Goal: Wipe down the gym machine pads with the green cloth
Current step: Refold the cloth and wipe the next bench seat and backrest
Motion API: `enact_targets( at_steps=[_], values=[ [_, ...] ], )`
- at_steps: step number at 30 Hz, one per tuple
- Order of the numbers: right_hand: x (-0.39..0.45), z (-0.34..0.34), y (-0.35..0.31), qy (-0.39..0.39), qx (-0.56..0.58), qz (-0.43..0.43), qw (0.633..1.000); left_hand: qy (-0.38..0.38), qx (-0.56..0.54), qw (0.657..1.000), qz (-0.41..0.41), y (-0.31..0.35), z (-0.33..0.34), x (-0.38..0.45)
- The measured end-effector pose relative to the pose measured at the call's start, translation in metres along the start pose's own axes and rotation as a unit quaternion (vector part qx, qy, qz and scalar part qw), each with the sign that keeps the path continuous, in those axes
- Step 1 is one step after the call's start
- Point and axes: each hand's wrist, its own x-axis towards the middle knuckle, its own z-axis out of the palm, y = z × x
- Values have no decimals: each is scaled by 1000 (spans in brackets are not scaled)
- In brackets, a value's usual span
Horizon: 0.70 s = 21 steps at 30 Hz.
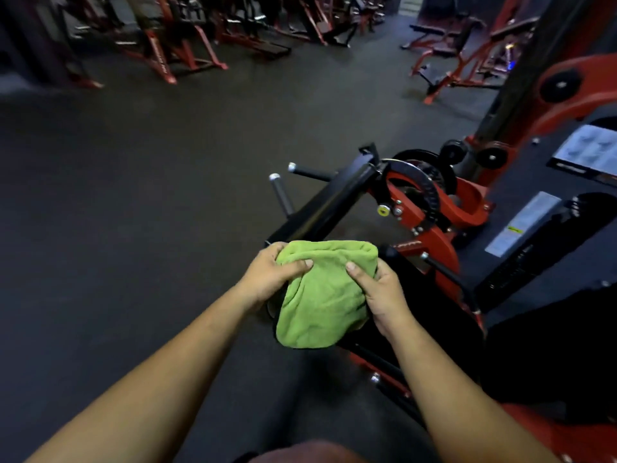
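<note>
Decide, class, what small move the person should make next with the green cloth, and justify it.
Probably slide the green cloth around the black roller pad it drapes over. Both the left hand and right hand already grip it from either side, so a short wiping stroke seems the natural next step.

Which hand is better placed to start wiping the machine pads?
Probably the right hand: it grips the green cloth on the side nearest the black machine pads. The left hand is on the floor side.

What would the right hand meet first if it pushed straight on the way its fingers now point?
The green cloth. The right hand already grips its right edge, fingers aimed up and left, so it would press further into the cloth, then probably reach the left hand holding the other side. Depth is unclear.
</note>
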Motion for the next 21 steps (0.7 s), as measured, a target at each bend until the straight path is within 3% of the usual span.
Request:
enact_targets(
  at_steps=[5,10,15,18,21],
  values=[
    [27,91,-5,-13,-53,-30,998,110,74,990,39,-1,-97,-9],
    [65,159,-13,5,-106,-48,993,142,-42,987,57,9,-147,-6],
    [100,217,-15,27,-313,-103,944,193,-153,968,53,16,-167,15],
    [110,255,-5,-44,-326,-109,938,224,-190,955,49,20,-181,35],
    [136,293,13,-202,-272,-31,940,257,-209,943,34,20,-205,57]
  ],
)
